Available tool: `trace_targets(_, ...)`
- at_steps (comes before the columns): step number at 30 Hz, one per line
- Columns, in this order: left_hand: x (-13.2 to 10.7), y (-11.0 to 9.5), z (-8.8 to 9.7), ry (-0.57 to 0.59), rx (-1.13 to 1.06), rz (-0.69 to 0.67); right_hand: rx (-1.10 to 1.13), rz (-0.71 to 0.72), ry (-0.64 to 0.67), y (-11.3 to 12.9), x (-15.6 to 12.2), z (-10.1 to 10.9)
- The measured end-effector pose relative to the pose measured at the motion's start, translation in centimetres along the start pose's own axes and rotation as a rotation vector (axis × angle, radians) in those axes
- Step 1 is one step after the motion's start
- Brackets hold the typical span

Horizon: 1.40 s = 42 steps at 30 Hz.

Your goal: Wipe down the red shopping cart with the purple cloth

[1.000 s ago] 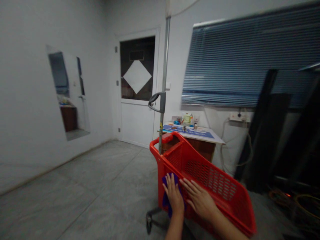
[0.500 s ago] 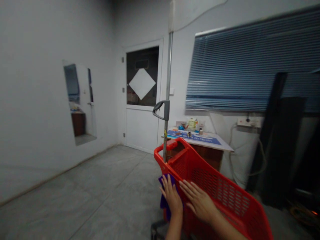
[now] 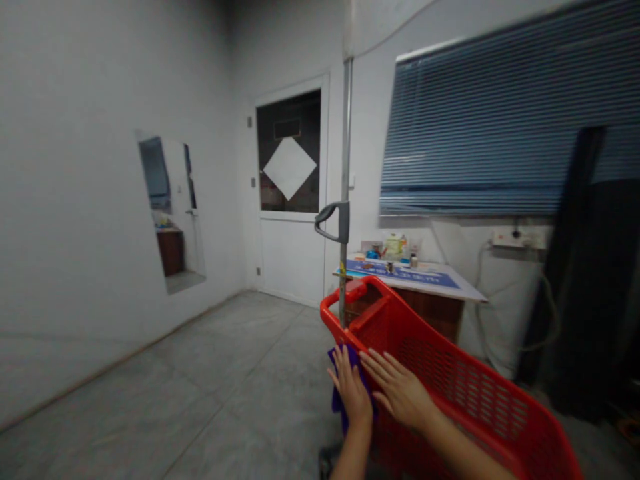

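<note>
A red plastic shopping cart (image 3: 417,308) with perforated walls stands in front of me, its handle end facing the door. My left hand (image 3: 354,393) lies flat on a purple cloth (image 3: 338,401), pressing it to the outer side of the cart below the rim. Its fingers are stretched out and a little spread. Just to its right, my right hand (image 3: 399,388) rests flat with straight fingers on the cart's near side, close to the cloth. The palms and part of the cloth are hidden.
A metal pole with a grey handle (image 3: 344,223) rises behind the cart's handle. Beyond it is a small table (image 3: 467,288) with bottles and a blue printed board. A white door (image 3: 293,253), a wall mirror (image 3: 183,253), a blind (image 3: 465,147) and dark panels (image 3: 585,293) surround the concrete floor (image 3: 240,393).
The scene has shifted slightly to the right in the view. My right hand has come a little closer to my left hand and the cart's handle end. Both hands stay flat.
</note>
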<state>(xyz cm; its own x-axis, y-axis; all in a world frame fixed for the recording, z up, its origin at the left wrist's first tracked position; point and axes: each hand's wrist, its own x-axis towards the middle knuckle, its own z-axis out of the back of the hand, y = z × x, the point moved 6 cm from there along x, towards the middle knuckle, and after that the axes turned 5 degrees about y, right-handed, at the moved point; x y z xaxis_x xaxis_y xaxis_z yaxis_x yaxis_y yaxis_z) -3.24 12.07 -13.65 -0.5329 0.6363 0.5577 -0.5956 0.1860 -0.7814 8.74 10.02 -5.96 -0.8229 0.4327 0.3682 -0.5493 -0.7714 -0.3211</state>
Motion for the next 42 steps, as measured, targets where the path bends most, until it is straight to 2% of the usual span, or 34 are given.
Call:
trace_targets(7, 3.2, -0.9, 1.4, 0.056, 0.046, -0.064, -0.006, -0.003, -0.038, 0.0, 0.1, -0.2)
trace_targets(11, 3.0, -0.2, 1.2, 0.104, 0.094, -0.036, -0.016, 0.005, -0.052, -0.2, 0.5, -0.3)
trace_targets(15, 3.2, -0.2, 1.4, 0.13, 0.131, -0.072, -0.011, -0.007, -0.065, -0.5, 1.1, 0.0)
trace_targets(20, 5.0, -1.2, 2.2, 0.097, 0.156, -0.082, 0.032, -0.019, -0.028, -0.7, 2.5, 0.5)
trace_targets(27, 5.5, -1.0, 2.4, 0.113, 0.177, -0.148, 0.135, -0.069, 0.058, -1.0, 3.5, 0.2)
trace_targets(31, 7.3, -2.2, 3.1, 0.079, 0.176, -0.197, 0.188, -0.087, 0.093, -1.1, 3.5, -0.1)
trace_targets(35, 8.3, -3.0, 3.5, 0.102, 0.223, -0.244, 0.235, -0.112, 0.104, -1.1, 3.4, -0.2)
trace_targets(39, 9.1, -3.5, 4.0, 0.142, 0.28, -0.245, 0.257, -0.134, 0.145, -0.9, 3.7, -0.4)
trace_targets(42, 10.4, -4.1, 4.7, 0.12, 0.298, -0.233, 0.231, -0.145, 0.133, -0.8, 4.4, -0.2)
